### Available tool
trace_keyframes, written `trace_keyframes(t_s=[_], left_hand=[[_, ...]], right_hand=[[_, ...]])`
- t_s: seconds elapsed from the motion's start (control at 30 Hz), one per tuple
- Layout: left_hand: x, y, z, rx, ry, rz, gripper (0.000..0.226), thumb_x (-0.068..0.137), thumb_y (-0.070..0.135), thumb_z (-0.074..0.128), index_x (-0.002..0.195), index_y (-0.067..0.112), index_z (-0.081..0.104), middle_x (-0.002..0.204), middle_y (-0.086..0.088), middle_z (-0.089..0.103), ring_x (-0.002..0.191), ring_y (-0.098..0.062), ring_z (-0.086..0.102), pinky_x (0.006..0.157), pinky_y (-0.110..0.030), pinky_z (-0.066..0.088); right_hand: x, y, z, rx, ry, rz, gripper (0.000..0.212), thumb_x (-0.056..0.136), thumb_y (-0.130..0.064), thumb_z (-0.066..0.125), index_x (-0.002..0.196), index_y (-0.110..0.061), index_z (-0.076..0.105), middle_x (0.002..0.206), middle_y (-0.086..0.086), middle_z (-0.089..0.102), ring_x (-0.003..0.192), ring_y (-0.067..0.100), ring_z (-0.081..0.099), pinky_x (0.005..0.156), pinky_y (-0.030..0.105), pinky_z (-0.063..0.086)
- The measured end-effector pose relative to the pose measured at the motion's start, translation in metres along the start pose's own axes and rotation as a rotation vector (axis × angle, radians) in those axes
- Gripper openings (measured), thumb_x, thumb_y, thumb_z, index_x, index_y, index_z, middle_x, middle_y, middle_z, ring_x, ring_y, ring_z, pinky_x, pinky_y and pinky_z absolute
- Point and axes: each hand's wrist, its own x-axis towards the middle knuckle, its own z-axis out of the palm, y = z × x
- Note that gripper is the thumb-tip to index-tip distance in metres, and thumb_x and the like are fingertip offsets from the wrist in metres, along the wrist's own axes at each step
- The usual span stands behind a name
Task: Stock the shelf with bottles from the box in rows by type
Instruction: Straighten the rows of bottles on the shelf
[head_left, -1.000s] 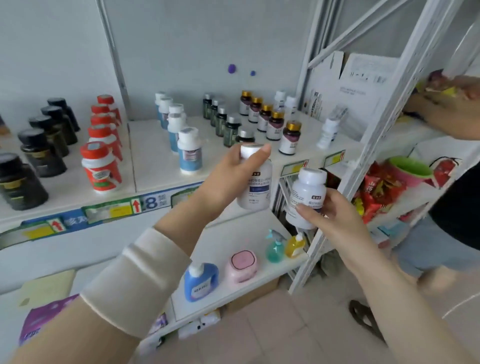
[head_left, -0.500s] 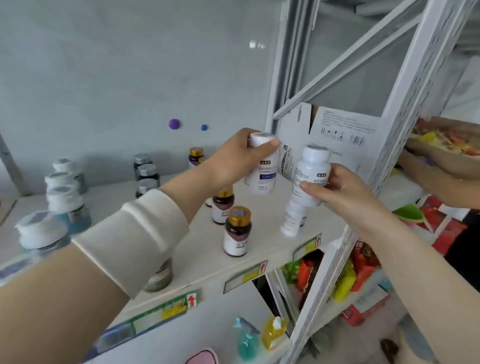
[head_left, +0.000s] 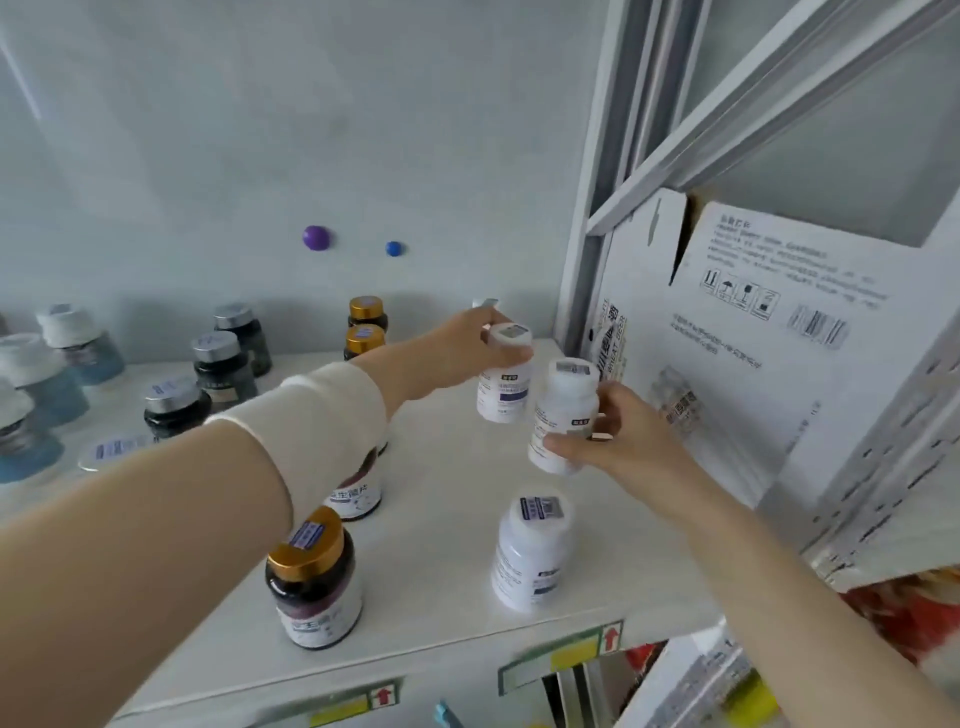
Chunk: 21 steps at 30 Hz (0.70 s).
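My left hand (head_left: 470, 340) grips a white bottle (head_left: 503, 387) by its cap, low over the back right of the white shelf (head_left: 447, 499); whether it touches the shelf I cannot tell. My right hand (head_left: 618, 439) holds a second white bottle (head_left: 563, 410) just in front of it, tilted. A third white bottle (head_left: 532, 553) stands near the shelf's front edge. The white cardboard box (head_left: 753, 364) stands at the right end of the shelf.
Gold-capped dark bottles (head_left: 311, 577) form a row under my left forearm. Silver-capped dark bottles (head_left: 223, 364) and blue-and-white bottles (head_left: 36, 384) stand in rows to the left. A metal shelf upright (head_left: 597, 182) rises beside the box.
Both hands have moved forward and down over the shelf with their bottles. The view has closed in on the shelf's right end.
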Motion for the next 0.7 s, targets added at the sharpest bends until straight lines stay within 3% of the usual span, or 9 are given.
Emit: trace_keyframes(t_s=[0.17,0.33,0.43,0.53,0.63,0.7], left_hand=[[0.022,-0.012,0.008,0.023,-0.089,-0.105,0.048,0.086,0.027,0.065,0.128,0.009,0.048,0.121,-0.012,0.06,0.114,-0.028,0.059,0.102,-0.045,0.046],[0.03,-0.028,0.014,0.144,-0.126,-0.123,0.05,0.072,0.044,0.068,0.112,0.018,0.055,0.112,-0.009,0.063,0.107,-0.027,0.062,0.098,-0.046,0.049],[0.031,-0.03,0.013,0.193,-0.129,-0.093,0.041,0.079,0.038,0.07,0.111,0.022,0.052,0.107,0.003,0.062,0.102,-0.017,0.061,0.091,-0.032,0.051],[0.028,-0.027,0.007,0.218,-0.113,-0.052,0.048,0.082,0.032,0.069,0.123,0.026,0.044,0.108,0.011,0.052,0.09,-0.003,0.054,0.077,-0.013,0.043],[0.024,-0.022,0.002,0.24,-0.107,-0.012,0.054,0.082,0.028,0.07,0.128,0.023,0.043,0.112,0.01,0.048,0.086,0.002,0.052,0.073,-0.009,0.041],[0.024,-0.023,0.003,0.279,-0.122,0.0,0.051,0.082,0.027,0.07,0.126,0.023,0.045,0.112,0.01,0.051,0.091,-0.004,0.056,0.076,-0.01,0.041]], right_hand=[[0.014,0.026,0.02,-0.03,-0.1,-0.014,0.047,0.064,-0.012,0.083,0.096,-0.025,0.051,0.086,-0.012,0.06,0.077,0.006,0.06,0.061,0.008,0.047],[0.012,0.035,0.033,-0.039,-0.114,-0.021,0.05,0.062,-0.015,0.084,0.088,-0.034,0.046,0.09,-0.012,0.061,0.084,0.008,0.063,0.067,0.013,0.049],[0.01,0.037,0.034,-0.031,-0.131,-0.009,0.053,0.061,-0.015,0.085,0.091,-0.036,0.046,0.094,-0.013,0.062,0.089,0.008,0.064,0.068,0.011,0.049],[0.012,0.039,0.024,0.005,-0.159,0.009,0.054,0.062,-0.011,0.083,0.093,-0.038,0.049,0.099,-0.015,0.062,0.096,0.007,0.063,0.075,0.013,0.049],[0.013,0.042,0.015,0.044,-0.211,0.011,0.055,0.065,-0.008,0.082,0.098,-0.041,0.053,0.104,-0.013,0.063,0.101,0.009,0.064,0.085,0.021,0.052],[0.013,0.043,0.016,0.057,-0.229,0.012,0.051,0.067,-0.004,0.079,0.095,-0.038,0.055,0.101,-0.009,0.065,0.097,0.009,0.066,0.079,0.017,0.053]])
